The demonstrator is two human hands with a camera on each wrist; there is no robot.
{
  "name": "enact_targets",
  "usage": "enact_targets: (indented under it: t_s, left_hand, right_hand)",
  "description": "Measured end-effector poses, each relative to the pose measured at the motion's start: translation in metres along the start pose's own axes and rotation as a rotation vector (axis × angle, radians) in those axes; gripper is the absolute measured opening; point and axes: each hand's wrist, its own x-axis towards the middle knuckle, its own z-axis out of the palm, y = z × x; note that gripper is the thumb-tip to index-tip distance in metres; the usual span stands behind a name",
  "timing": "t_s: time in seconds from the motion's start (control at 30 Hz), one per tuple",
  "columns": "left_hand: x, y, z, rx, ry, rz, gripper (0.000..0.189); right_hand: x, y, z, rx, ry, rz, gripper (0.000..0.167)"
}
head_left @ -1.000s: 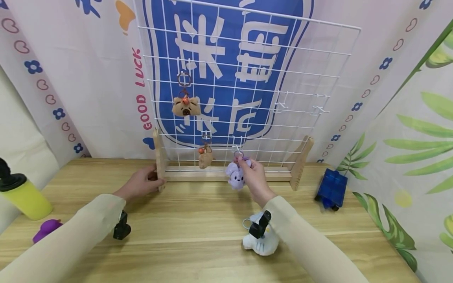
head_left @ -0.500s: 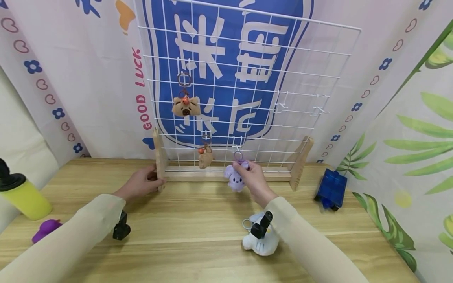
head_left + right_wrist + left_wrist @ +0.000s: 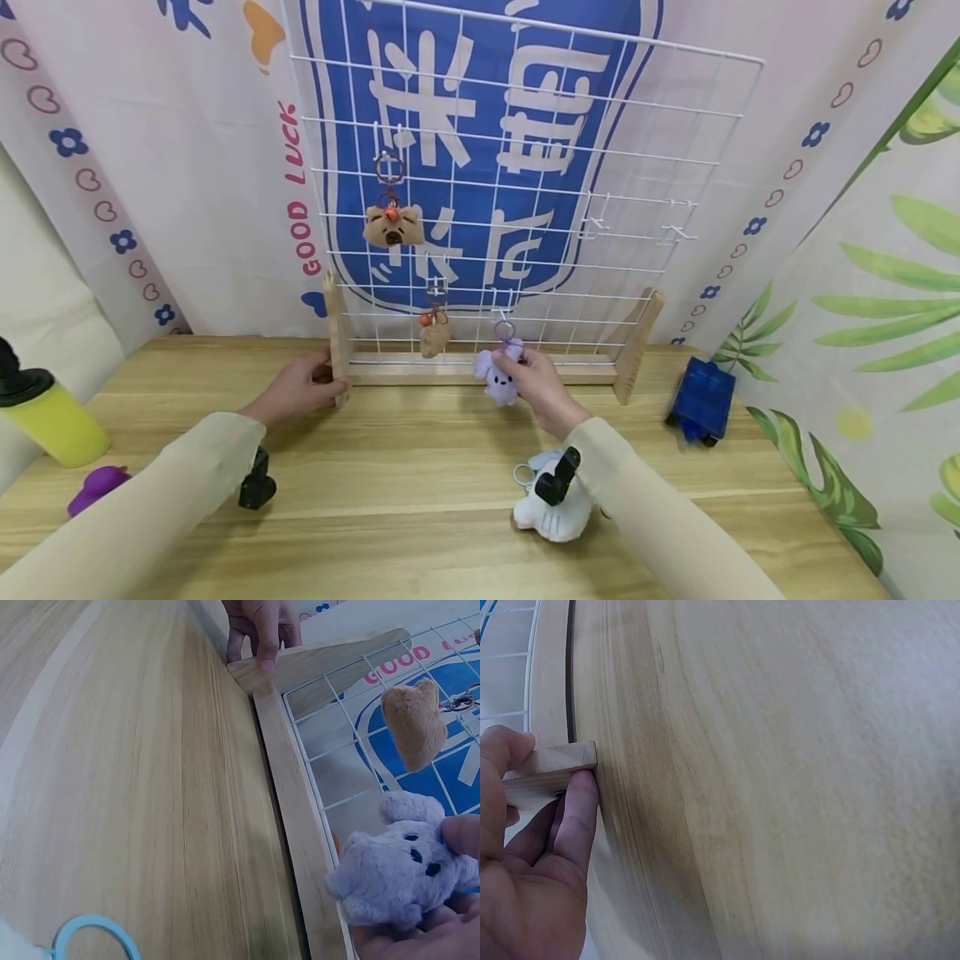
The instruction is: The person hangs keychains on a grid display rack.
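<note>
Right hand [image 3: 546,382] sliding down off key ring [image 3: 505,330] onto lavender plush keychain [image 3: 500,385], pinching it between thumb and fingers just below and right of frame's centre; ring staying up at white hook [image 3: 502,315] on wire grid [image 3: 585,32]. Left hand [image 3: 296,387] gripping foot of left wooden upright [image 3: 339,333], left of centre. Bear-faced keychain [image 3: 394,227] hanging upper left, smaller tan keychain [image 3: 435,339] hanging near centre. White plush keychain [image 3: 553,521] lying on table [image 3: 405,542], lower right of centre.

The table [image 3: 390,533] carries a rack [image 3: 420,380] along the back edge, a bottle [image 3: 56,425] and purple toy [image 3: 100,486] near the left, a blue box [image 3: 702,398] near the right, a white plush [image 3: 551,521] between.
</note>
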Motion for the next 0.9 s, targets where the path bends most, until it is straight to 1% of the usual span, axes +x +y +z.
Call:
enact_targets:
  t_s: [0.13,0.33,0.5,0.63,0.7,0.77,0.9]
  left_hand:
    - [0.001,0.0,0.0,0.003,-0.002,-0.008,0.07]
    - [0.004,0.003,0.001,-0.007,-0.012,0.005,0.068]
    - [0.004,0.002,0.001,-0.014,-0.012,0.011,0.067]
    - [0.003,0.001,0.001,-0.009,-0.014,0.005,0.068]
    - [0.002,0.001,0.001,-0.004,-0.012,0.002,0.068]
    - [0.001,0.001,0.0,0.001,-0.011,0.001,0.069]
    - [-0.001,0.001,0.0,0.006,-0.009,-0.004,0.07]
  right_hand:
    - [0.0,0.002,-0.004,0.01,-0.035,0.026,0.046]
    - [-0.002,0.004,-0.012,0.051,-0.07,0.058,0.053]
    - [-0.005,0.003,-0.018,0.009,-0.068,0.064,0.054]
    - [-0.007,0.004,-0.027,-0.036,-0.072,0.043,0.056]
    - [-0.008,0.005,-0.033,-0.088,-0.101,0.019,0.053]
    - [-0.012,0.006,-0.04,-0.169,-0.154,-0.003,0.048]
    - [-0.023,0.007,-0.051,-0.406,-0.342,-0.06,0.037]
